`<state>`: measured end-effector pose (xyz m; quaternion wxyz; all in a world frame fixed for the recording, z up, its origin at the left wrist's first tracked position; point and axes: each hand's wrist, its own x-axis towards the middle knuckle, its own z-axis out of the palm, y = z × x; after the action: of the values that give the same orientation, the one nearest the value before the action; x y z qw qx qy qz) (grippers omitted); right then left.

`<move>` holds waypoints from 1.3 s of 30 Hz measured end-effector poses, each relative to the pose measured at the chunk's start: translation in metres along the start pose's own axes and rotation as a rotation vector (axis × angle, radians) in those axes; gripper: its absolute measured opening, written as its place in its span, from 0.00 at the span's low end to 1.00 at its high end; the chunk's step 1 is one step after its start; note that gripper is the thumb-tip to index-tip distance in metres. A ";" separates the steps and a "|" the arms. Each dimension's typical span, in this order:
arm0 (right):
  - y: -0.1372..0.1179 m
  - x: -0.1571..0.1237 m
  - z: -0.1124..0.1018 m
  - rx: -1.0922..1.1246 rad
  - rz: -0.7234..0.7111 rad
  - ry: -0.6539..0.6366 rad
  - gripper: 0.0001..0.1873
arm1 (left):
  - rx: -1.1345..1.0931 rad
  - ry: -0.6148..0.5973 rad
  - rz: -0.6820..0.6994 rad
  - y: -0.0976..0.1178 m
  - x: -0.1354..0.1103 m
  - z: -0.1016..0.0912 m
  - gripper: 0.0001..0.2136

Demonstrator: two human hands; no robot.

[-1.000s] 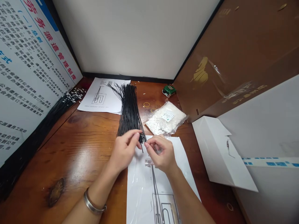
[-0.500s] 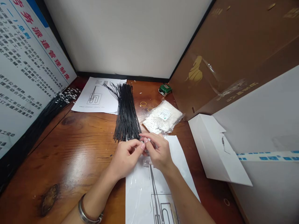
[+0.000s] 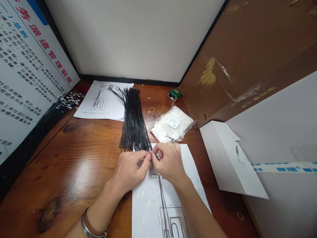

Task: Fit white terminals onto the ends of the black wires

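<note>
My left hand is closed in a pinch, thumb against forefinger, at the lower right end of a bundle of black wires. One wire end appears to run into those fingertips. My right hand is also closed in a pinch, its fingertips touching the left ones. Whatever small piece it holds is hidden. Under both hands lies a printed drawing sheet with a clear plastic surface. Just beyond the right hand rests a clear bag of small white parts.
A green tape measure sits at the back. Another drawing sheet lies partly beneath the wires. More black wires with white ends lie at left. A white folded box and a brown carton stand at right; rubber bands lie behind the bag.
Both hands have shifted slightly, and their fingertips have come together at the wire ends. My right fingers are curled in more than before. The view has moved a little.
</note>
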<state>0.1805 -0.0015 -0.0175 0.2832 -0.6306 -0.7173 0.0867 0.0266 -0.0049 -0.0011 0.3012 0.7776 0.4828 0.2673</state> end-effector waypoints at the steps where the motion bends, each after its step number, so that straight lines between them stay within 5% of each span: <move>1: 0.000 0.000 0.000 0.008 0.007 -0.004 0.10 | 0.005 -0.001 -0.003 0.000 0.000 0.000 0.15; 8: 0.004 0.000 0.003 0.123 -0.006 0.072 0.12 | 0.046 -0.004 -0.066 0.000 0.001 0.000 0.15; 16: 0.000 -0.002 -0.001 0.285 -0.228 0.178 0.14 | -0.028 0.019 -0.123 0.002 0.001 0.000 0.07; 22: -0.007 -0.002 -0.002 0.415 -0.361 0.107 0.11 | -0.085 0.024 -0.135 -0.003 0.001 0.001 0.24; 25: -0.006 -0.003 -0.002 0.466 -0.376 0.071 0.10 | -0.042 0.020 -0.117 -0.004 0.002 0.002 0.18; 39: -0.005 -0.002 -0.005 0.764 -0.162 -0.025 0.06 | -0.117 0.016 -0.006 -0.005 0.003 0.001 0.13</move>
<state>0.1787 -0.0055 -0.0116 0.4948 -0.4199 -0.6843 0.3324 0.0256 -0.0009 -0.0056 0.3431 0.7551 0.4711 0.3003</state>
